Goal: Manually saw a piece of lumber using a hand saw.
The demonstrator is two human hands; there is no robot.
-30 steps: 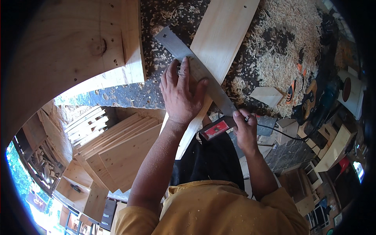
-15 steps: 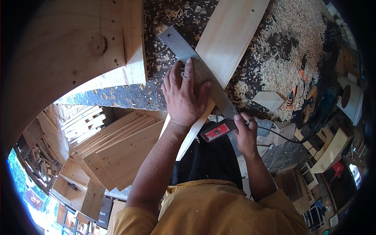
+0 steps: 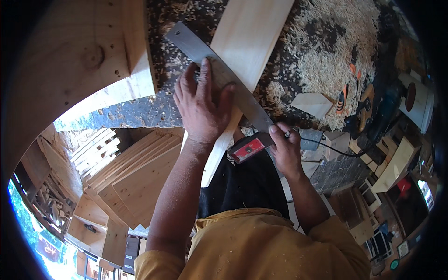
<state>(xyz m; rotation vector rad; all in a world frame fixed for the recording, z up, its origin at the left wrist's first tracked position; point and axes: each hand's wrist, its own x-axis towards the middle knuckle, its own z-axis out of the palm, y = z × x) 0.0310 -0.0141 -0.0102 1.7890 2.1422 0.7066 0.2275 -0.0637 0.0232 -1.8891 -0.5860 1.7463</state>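
Note:
A long pale board (image 3: pixel 252 35) lies across the dark, shaving-strewn workbench (image 3: pixel 182 11) and reaches past its near edge. On it, a steel square blade (image 3: pixel 242 95) lies diagonally, with a dark stock and red plate (image 3: pixel 248 150) at its lower end. My left hand (image 3: pixel 203 105) rests on board and blade, fingers spread, a fingertip on the blade. My right hand (image 3: pixel 286 147) is closed on the square's lower end, thumb uppermost. A loose pale offcut (image 3: pixel 311 103) lies to the right.
A large plywood piece (image 3: pixel 70 56) occupies the upper left. Shavings (image 3: pixel 326 46), orange-handled tools (image 3: pixel 341 100), a dark corded power tool (image 3: pixel 382 116) and a white container (image 3: pixel 417 105) are at right. Below the bench stand stacked panels (image 3: pixel 135 170) and an open wooden box (image 3: pixel 93 226).
The bench, board, square and both my hands appear shifted left and slightly up in the picture together, as the view moves. My grip and the square's placement on the board look much the same.

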